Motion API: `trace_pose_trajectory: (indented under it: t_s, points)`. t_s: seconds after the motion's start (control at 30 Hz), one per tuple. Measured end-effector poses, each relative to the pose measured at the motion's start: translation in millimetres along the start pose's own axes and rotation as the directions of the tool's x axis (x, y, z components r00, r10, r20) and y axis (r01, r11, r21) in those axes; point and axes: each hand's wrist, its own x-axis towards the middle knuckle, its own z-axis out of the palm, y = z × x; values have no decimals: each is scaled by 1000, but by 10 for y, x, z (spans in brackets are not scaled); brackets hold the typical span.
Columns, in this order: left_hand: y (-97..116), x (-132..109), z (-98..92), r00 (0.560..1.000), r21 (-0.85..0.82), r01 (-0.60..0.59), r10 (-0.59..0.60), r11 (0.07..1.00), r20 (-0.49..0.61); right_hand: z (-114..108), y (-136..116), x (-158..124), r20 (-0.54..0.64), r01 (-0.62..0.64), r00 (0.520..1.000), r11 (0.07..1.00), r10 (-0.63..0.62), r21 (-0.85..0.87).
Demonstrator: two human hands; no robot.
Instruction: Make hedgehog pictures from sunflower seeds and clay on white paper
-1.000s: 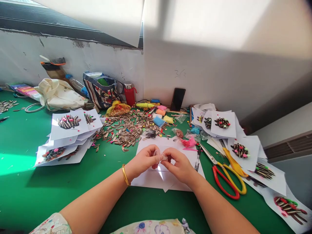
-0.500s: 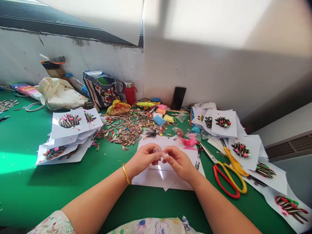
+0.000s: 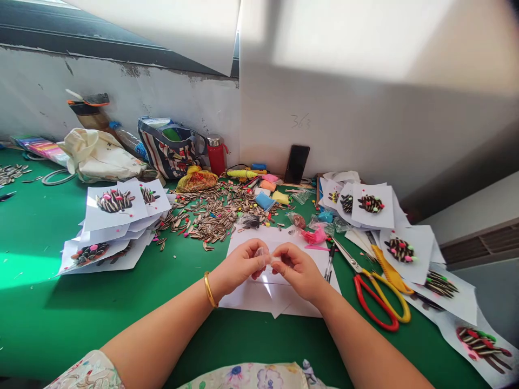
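Note:
Above the white paper, both hands meet and pinch a small clear plastic wrapper. My left hand, with a gold bangle at its wrist, grips the wrapper's left part between thumb and fingers. Opposite it, my right hand has its fingertips closed on the other end. Whitish material shows between the fingers, but what the wrapper contains is too small to tell. Just beyond the hands are a packet of black clay and some pink clay.
Striped sunflower seeds are heaped behind the paper. Red-and-yellow scissors, a yellow utility knife and a pen lie to the right. Seed-decorated sheets are stacked left, others right. A phone leans on the wall.
My fingertips have shifted slightly on the wrapper, and less of it shows between them. The things on the table stay where they were.

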Motion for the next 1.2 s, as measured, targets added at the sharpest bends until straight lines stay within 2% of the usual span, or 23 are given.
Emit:
trace_pose_trajectory:
  t_s: [0.13, 0.33, 0.6, 0.73, 0.87, 1.03, 1.2]
  points:
    - [-10, 17, -33, 999, -56, -40, 37, 998, -39, -15, -13, 22, -48, -7, 999, 999, 9, 46]
    - [23, 25, -28, 998, -143, 17, -26, 990, -62, -3, 18, 29, -65, 2, 998, 995, 5, 105]
    - [-6, 39, -80, 996, -73, 76, -79, 994, -36, -18, 3, 18, -98, -17, 995, 999, 22, 51]
    - [-1, 35, -86, 994, -62, 106, -106, 992, -7, -14, 33, 19, -115, 21, 993, 1000, -23, -17]
    - [4, 41, -83, 997, -44, 73, -74, 996, -25, -7, 43, 11, -108, 49, 993, 998, -54, -42]
    - [25, 37, -52, 995, -31, 36, -38, 999, -87, -11, -12, 10, -71, -10, 997, 1000, 12, 25]
    - [6, 19, -3, 999, 11, 29, -29, 1000, -44, 6, -29, 27, -65, -15, 998, 1000, 14, -16]
